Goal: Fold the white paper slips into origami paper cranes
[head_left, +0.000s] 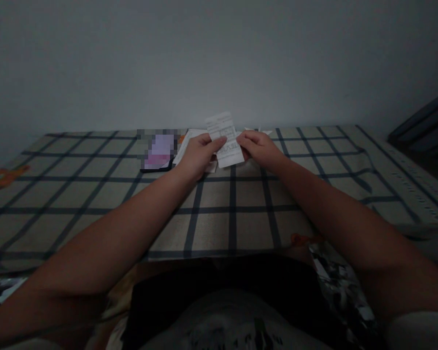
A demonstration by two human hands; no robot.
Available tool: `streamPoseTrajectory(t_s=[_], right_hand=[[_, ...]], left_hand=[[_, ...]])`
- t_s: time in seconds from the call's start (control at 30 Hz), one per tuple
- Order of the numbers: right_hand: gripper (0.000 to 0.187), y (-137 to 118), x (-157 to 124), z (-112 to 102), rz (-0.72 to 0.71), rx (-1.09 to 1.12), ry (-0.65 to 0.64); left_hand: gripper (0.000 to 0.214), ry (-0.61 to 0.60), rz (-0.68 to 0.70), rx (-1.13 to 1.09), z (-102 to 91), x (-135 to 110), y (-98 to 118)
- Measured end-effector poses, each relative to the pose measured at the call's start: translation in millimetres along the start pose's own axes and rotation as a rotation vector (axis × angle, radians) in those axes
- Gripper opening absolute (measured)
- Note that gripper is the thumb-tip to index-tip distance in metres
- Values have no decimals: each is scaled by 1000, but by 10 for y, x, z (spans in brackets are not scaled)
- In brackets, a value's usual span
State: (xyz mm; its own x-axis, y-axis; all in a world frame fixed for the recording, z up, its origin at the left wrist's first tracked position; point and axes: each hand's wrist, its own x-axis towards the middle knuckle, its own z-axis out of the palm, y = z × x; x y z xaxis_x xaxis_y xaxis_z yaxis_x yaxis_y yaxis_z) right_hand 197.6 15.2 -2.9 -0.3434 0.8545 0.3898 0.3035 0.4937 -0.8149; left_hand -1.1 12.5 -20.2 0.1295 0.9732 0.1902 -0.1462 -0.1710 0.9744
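Your left hand and right hand pinch the paper slip at far centre; pulling apart could tear it.

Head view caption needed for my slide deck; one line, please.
Left hand and right hand hold a printed paper slip over a plaid sheet, a phone lying nearby.

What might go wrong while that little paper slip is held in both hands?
The slip is pinched at opposite edges by the left hand and right hand, so a pull might tear it. The room is dim, so its small print may be hard to read. If dropped, it could get mixed up with the other papers lying by the hands.
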Motion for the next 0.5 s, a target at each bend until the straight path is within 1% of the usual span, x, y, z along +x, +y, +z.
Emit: streamPoseTrajectory(t_s=[0.1, 0.13, 0.2, 0.23, 0.3, 0.37, 0.43, 0.5], right_hand=[[13, 27, -3, 5, 27, 95, 30], [19, 41, -5, 8, 20, 114, 35], [39, 74, -4, 13, -11, 127, 8], [42, 91, -1, 13, -35, 119, -16], [38, 120, 10, 10, -95, 83, -44], [30, 138, 26, 0, -169, 38, -26], [34, 140, 40, -14, -230, 7, 25], [40, 131, 45, -30, -235, -10, 72]], left_hand=[[28, 9, -3, -80, -15, 40, 20], [27, 8, -5, -101, -20, 51, 27], [27, -3, -18, -120, -28, 64, 35], [26, -15, -29, -118, -30, 66, 36], [25, -45, -51, -116, -30, 60, 38], [24, -59, -86, -126, -23, 44, 48], [25, -68, -123, -131, -9, 25, 66], [30, -91, -132, -119, 8, 13, 86]])
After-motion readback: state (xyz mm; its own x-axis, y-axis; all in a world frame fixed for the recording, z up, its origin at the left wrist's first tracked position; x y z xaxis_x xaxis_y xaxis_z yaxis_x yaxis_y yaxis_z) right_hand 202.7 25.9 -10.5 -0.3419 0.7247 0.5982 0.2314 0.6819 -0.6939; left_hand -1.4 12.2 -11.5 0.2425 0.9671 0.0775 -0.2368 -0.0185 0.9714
